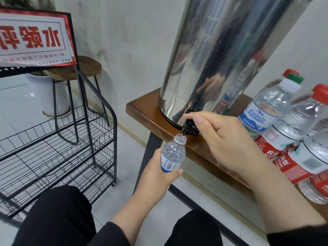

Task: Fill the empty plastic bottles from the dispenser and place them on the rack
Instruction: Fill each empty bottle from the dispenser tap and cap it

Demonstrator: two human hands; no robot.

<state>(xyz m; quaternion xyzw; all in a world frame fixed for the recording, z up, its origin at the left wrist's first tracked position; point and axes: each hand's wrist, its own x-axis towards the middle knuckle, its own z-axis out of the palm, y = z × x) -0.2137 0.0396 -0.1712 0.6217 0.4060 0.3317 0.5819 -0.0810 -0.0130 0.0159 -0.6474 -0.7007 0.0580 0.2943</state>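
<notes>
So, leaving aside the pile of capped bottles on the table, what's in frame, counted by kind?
Steel dispenser: 1
Uncapped bottle, held in the left hand: 1
Wire rack: 1
Stool: 1
Sign: 1
Table: 1
Total: 6

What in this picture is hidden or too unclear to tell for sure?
- Tap lever: head view, the right hand covers it; position unclear.
- Water flow into the small bottle: too faint to see.
- Small bottle's lower part: wrapped by the left hand.
- Dispenser top: cut off by the frame's upper edge.
</notes>
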